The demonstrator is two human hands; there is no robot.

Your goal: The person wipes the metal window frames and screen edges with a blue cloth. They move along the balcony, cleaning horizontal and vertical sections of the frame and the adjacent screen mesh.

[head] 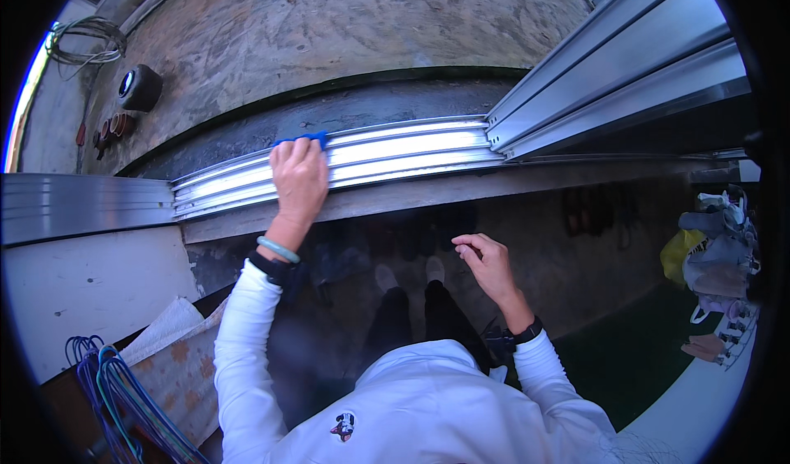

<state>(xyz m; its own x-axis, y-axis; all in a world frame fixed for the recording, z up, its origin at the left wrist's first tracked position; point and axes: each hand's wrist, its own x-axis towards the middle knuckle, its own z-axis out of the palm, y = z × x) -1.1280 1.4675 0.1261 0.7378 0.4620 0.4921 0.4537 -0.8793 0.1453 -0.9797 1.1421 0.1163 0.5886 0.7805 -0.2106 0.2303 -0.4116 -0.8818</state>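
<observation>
My left hand [300,177] presses a blue cloth [311,138] onto the silver metal window track [401,149]. The cloth shows only past my fingertips; the rest lies hidden under the hand. The track has several parallel ridges and runs between two upright metal frame sides. My right hand [487,263] hangs in the air below the sill's inner edge, fingers loosely bent and apart, touching nothing that I can see.
A metal frame side [617,62] rises at the right. Colourful hangers [117,390] hang at lower left near a draped cloth [176,334]. Garments on clips [719,266] are at the far right. Outside stand a dark pot [143,90] and a coiled cable [86,39].
</observation>
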